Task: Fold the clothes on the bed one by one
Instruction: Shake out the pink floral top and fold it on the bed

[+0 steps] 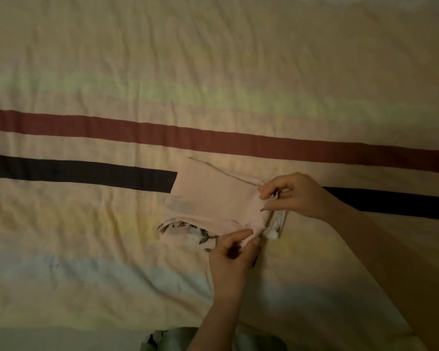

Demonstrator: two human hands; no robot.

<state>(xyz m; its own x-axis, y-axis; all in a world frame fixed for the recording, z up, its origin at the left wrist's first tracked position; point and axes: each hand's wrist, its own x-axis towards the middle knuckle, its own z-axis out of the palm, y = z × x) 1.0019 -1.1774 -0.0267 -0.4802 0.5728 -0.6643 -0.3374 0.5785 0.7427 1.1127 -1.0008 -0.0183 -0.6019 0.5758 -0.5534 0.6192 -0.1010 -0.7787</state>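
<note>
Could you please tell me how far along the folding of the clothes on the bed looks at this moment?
The pink garment already lies as a compact folded rectangle on the bedspread. In hand: the left hand and right hand both pinch its right-hand edge, apparently finishing a fold. No other unfolded clothes show on the bed, so what remains cannot be told.

hands: 2 (left hand (235,252), right hand (293,195)) | folded pink garment (213,198): 1 | bed (162,72): 1 | red stripe (213,140): 1 | dark stripe (81,173): 1
</note>
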